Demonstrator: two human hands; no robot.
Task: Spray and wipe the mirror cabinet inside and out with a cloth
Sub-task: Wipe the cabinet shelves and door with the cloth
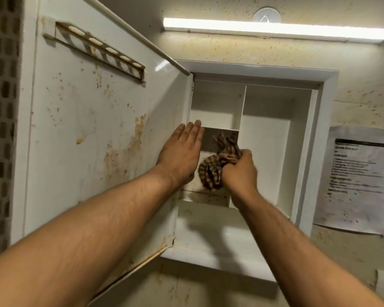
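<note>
Partly in right grip point(239, 171), cloth point(211, 173) leftward.

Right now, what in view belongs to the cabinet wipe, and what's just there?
Job: cabinet; its open door; cloth, gripped by the right hand; left hand, flat at the door's edge.
Just there: strip light; notice on the wall; tiles.
</note>
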